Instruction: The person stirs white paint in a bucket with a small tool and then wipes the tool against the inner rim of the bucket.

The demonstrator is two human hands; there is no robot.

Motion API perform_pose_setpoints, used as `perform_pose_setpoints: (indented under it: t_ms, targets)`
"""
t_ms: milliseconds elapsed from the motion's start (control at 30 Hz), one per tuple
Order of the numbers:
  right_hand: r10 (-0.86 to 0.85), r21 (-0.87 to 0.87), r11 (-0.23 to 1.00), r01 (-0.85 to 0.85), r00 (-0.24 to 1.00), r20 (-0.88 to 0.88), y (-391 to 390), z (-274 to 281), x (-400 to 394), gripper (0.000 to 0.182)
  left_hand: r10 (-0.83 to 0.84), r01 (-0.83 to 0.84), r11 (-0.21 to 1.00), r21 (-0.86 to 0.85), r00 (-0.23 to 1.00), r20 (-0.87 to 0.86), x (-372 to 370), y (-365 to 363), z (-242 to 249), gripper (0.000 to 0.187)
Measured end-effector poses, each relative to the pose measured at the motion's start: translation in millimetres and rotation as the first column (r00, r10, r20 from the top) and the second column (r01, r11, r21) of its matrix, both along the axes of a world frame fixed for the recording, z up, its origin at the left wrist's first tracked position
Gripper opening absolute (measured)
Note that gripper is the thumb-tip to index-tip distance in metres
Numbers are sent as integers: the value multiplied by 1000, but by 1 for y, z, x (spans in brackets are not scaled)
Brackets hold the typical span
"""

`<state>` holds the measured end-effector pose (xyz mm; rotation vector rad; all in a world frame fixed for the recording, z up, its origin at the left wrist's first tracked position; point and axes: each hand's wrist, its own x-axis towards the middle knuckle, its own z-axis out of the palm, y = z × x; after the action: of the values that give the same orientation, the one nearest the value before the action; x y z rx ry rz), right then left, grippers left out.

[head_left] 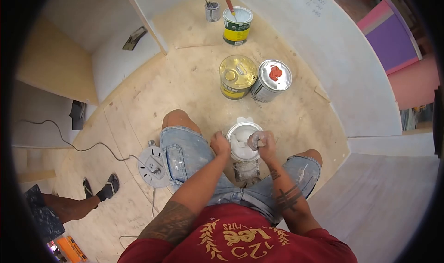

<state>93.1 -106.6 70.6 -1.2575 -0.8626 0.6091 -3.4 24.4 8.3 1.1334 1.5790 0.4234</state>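
Note:
An open can of white paste stands on the wooden floor between my knees. My left hand is at the can's left rim, its fingers curled and pressed together; whether it grips the rim is hard to see. Over the right side of the can, my right hand is closed around a whitish, smeared object that I cannot make out clearly. Below the can, a paste-smeared flat piece lies between my thighs.
Ahead stand a yellow-topped can, a silver-lidded can, a green and yellow tub and a small tin. A cable reel lies left. Another person's leg is at lower left. Curved panels rise right.

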Motion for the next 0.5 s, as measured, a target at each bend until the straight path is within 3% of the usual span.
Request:
perform_pose_setpoints:
  t_ms: [33, 100, 133, 200, 300, 333, 400, 433, 500]
  targets:
    - [-1, 6, 1000, 1, 1000, 8, 5, 23, 1, 17, -1, 1, 1000, 6, 1000, 8, 2, 0, -1, 47]
    - [83, -27, 995, -92, 967, -239, 16, 69, -6, 24, 36, -36, 999, 2, 999, 6, 1, -1, -9, 47]
    - [84, -30, 995, -94, 964, -251, 21, 85, -8, 24, 38, -38, 999, -2, 999, -6, 0, -1, -7, 47]
    - [-12, 128, 991, 45, 968, -250, 23, 105, -12, 35, 5, -5, 1000, -17, 1000, 29, -1, -1, 1, 48]
    - [28, 37, 999, -17, 947, -319, 21, 19, -6, 44, 61, -60, 998, 11, 998, -4, 3, -1, 8, 48]
    - [20, 43, 999, -7, 949, -314, 21, 20, -8, 44, 51, -51, 999, 16, 999, 1, -1, 0, 7, 48]
    - [16, -203, 975, -93, 937, -350, 21, 26, 0, 48, 21, -19, 999, -48, 999, 38, 0, 4, 2, 48]
    - [9, -206, 975, -88, 935, -356, 14, 26, -2, 48, 15, -13, 999, -52, 999, 31, -2, 0, -4, 48]
    - [-160, -205, 970, 133, 980, -118, 0, 35, -2, 42, 36, -36, 999, -7, 999, 16, 1, 0, -10, 48]
